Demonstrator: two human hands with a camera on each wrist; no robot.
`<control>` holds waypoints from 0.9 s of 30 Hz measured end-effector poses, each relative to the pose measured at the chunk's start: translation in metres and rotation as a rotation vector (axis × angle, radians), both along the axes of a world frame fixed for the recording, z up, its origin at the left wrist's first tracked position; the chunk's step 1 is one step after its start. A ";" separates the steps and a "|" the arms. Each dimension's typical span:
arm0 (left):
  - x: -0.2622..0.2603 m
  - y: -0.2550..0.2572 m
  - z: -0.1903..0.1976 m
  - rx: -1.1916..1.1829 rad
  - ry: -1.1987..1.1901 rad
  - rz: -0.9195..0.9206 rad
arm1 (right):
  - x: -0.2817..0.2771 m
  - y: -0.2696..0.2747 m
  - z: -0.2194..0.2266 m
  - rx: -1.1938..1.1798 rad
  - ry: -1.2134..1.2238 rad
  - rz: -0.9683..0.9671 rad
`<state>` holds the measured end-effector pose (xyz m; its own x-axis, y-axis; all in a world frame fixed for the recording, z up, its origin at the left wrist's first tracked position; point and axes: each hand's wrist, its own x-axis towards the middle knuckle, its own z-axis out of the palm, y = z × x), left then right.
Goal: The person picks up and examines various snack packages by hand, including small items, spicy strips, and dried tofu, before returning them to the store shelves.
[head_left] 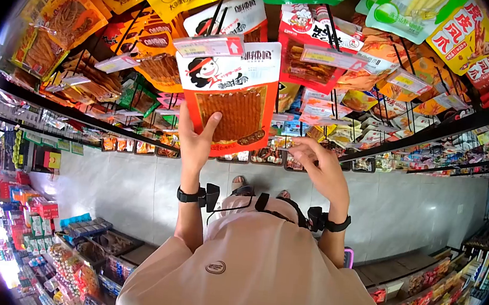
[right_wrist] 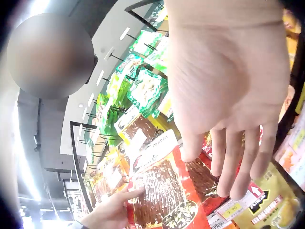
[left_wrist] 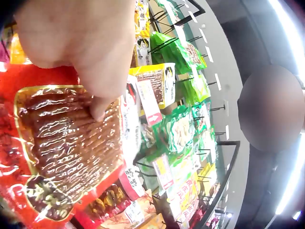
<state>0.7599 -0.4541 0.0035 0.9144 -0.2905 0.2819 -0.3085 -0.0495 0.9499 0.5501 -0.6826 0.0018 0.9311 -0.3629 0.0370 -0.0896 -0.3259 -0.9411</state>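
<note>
A red and white snack packet (head_left: 234, 112) with a window of brown strips is gripped at its lower left by the left hand (head_left: 198, 139), thumb across the front. In the left wrist view that thumb lies on the packet (left_wrist: 71, 138), and the left hand (left_wrist: 86, 43) covers its upper part. The right hand (head_left: 323, 170) is held to the right of the packet, apart from it, holding nothing. Seen from the right wrist, the right hand (right_wrist: 228, 100) has its palm in view and its fingers extended, beside the packet (right_wrist: 159, 191).
Hanging snack packets (head_left: 62, 20) fill the rack on hooks, with price tags (head_left: 335, 58) at the hook ends. A dark rail (head_left: 425, 139) crosses the rack's front. Grey floor (head_left: 116, 186) lies below, and stocked shelves (head_left: 434, 279) stand behind the person.
</note>
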 end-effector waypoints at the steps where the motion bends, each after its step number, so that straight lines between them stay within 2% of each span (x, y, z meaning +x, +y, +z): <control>1: 0.004 0.002 0.006 -0.063 -0.010 -0.046 | 0.001 0.003 0.001 -0.026 0.009 -0.013; 3: 0.012 0.003 0.010 -0.154 -0.024 -0.107 | 0.004 0.004 -0.004 -0.032 0.012 -0.018; 6: 0.025 0.000 0.011 -0.109 -0.074 -0.087 | 0.009 0.011 -0.003 -0.025 0.021 -0.024; 8: 0.032 0.000 0.010 -0.110 -0.056 -0.110 | 0.012 0.014 0.000 -0.071 0.073 0.024; 11: 0.034 -0.006 0.019 -0.235 0.048 -0.160 | 0.017 0.020 -0.001 -0.073 0.057 0.016; 18: 0.047 -0.006 0.022 -0.228 0.077 -0.238 | 0.023 0.036 0.000 -0.044 0.061 -0.016; 23: 0.054 -0.002 0.009 -0.232 0.106 -0.260 | 0.026 0.045 0.000 -0.040 0.032 -0.024; 27: 0.060 -0.004 0.009 -0.170 0.039 -0.203 | 0.028 0.052 0.001 -0.036 0.075 -0.027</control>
